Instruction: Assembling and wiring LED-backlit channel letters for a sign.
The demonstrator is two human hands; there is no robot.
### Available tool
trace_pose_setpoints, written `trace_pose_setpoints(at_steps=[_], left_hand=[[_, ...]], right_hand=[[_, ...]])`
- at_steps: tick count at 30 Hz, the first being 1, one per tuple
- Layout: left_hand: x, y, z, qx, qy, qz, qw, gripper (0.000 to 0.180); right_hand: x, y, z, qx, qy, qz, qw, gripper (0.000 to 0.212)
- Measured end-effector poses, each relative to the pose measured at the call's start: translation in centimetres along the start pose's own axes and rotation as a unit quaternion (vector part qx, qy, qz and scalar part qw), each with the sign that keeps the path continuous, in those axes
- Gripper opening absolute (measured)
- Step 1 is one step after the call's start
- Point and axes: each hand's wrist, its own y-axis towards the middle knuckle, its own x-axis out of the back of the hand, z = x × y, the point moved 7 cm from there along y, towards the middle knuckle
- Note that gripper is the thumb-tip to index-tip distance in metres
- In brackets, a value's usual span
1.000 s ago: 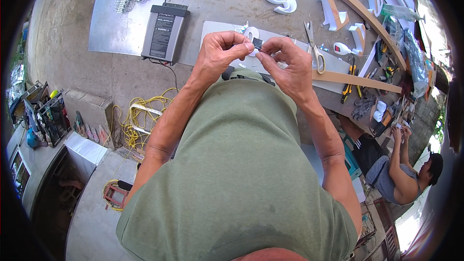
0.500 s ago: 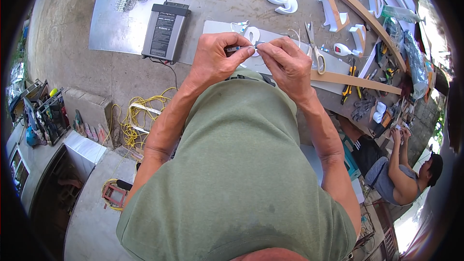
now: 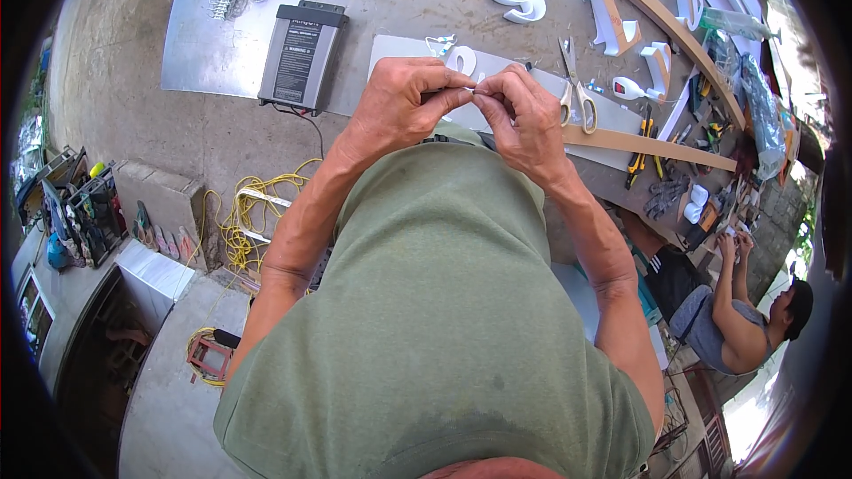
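Note:
My left hand [image 3: 399, 105] and my right hand [image 3: 525, 120] meet in front of my waist, both closed in a pinch with the fingertips almost touching. Something tiny and pale shows between them, too small and covered to make out. Just beyond the fingers a white ring-shaped piece [image 3: 461, 59] lies on a light grey board [image 3: 387, 51]. Near it are small white modules with thin wires [image 3: 441, 44]. To the right of my right hand rests a pair of scissors [image 3: 571, 71] with cream handles.
A black-and-grey power supply box [image 3: 302, 58] stands left on the work surface, beside a metal sheet [image 3: 200, 58]. White moulded letters [image 3: 516, 0], a brown strip [image 3: 652, 146], a glue bottle [image 3: 629, 89] and pliers [image 3: 635, 168] lie around. Another person [image 3: 732, 324] works at right. Yellow cord [image 3: 244, 222] lies at left.
My fingertips have drawn closer together, with my right hand shifted slightly left. A small strip seen in my left fingers and a dark bit by my right fingers are now covered.

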Motion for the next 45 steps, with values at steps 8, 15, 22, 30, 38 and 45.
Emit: trace_pose_setpoints(at_steps=[8,15,22,30,38,45], left_hand=[[0.5,0.2,1.2,0.107,-0.063,0.064,0.99,0.015],[-1.1,-0.5,3.9,0.253,-0.297,0.106,0.915,0.018],[-2.1,-1.6,5.6,0.373,-0.455,0.108,0.801,0.012],[-3.1,-2.1,5.7,0.377,-0.528,0.114,0.752,0.008],[-3.7,-2.3,6.2,0.379,-0.565,0.126,0.722,0.011],[-3.0,-2.0,6.1,0.352,-0.502,0.081,0.786,0.012]], right_hand=[[0.2,0.3,-1.2,-0.055,0.123,0.069,0.988,0.019],[0.1,0.6,0.7,0.051,-0.004,0.103,0.993,0.025],[-0.1,0.2,1.6,0.209,-0.119,-0.018,0.97,0.029],[-0.2,-0.2,1.7,0.27,-0.134,-0.031,0.953,0.034],[0.0,0.0,1.6,0.272,-0.085,-0.014,0.958,0.03],[0.2,0.1,0.9,0.242,-0.072,-0.015,0.967,0.029]])
